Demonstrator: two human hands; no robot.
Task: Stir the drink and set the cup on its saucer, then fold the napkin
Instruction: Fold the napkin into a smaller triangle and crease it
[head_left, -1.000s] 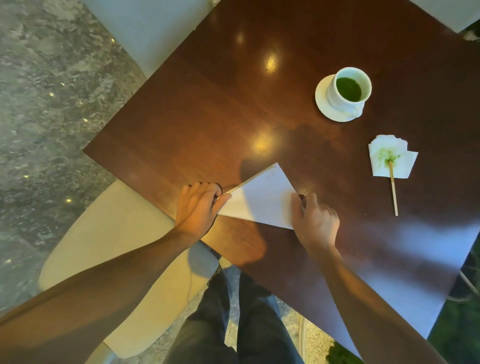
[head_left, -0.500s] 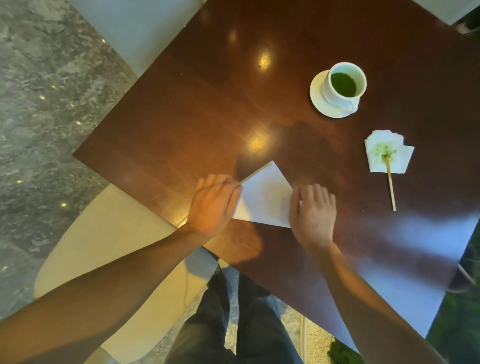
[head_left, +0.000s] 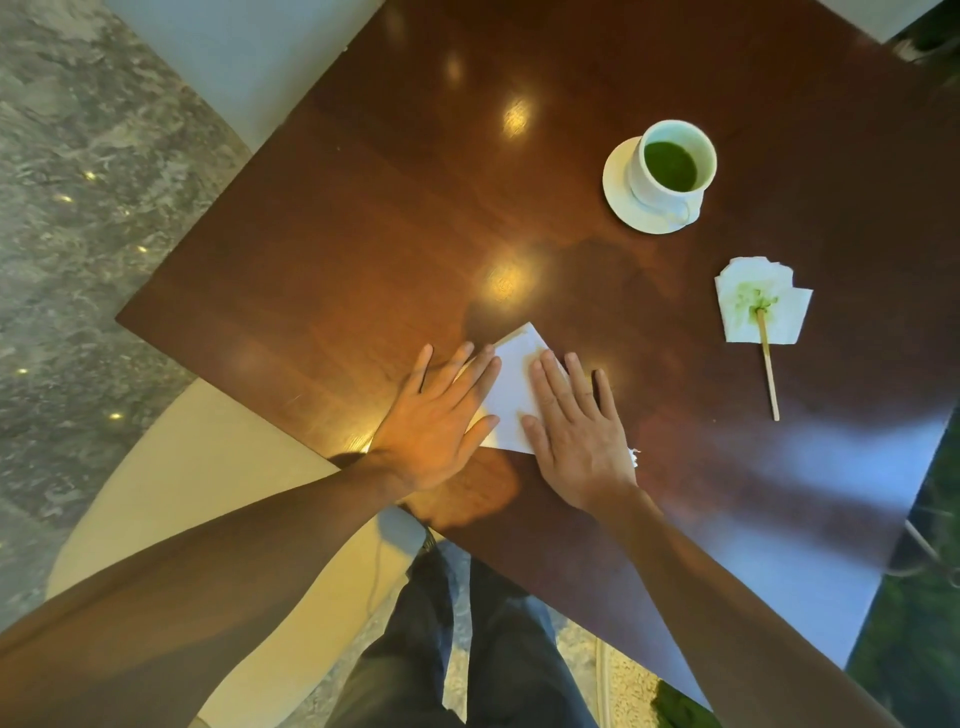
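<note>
Left hand (head_left: 434, 423): flat, fingers spread, palm down on the napkin's left edge
Right hand (head_left: 574, 434): flat and open too, pressing the right side
Napkin (head_left: 511, 387): white, folded – lying near the wooden table's (head_left: 363, 234) front corner, between both hands
Cup (head_left: 672, 166): green drink inside, standing on its saucer (head_left: 621, 195), well apart
Stir stick (head_left: 768, 364): tip resting on a stained tissue (head_left: 761, 301)
</note>
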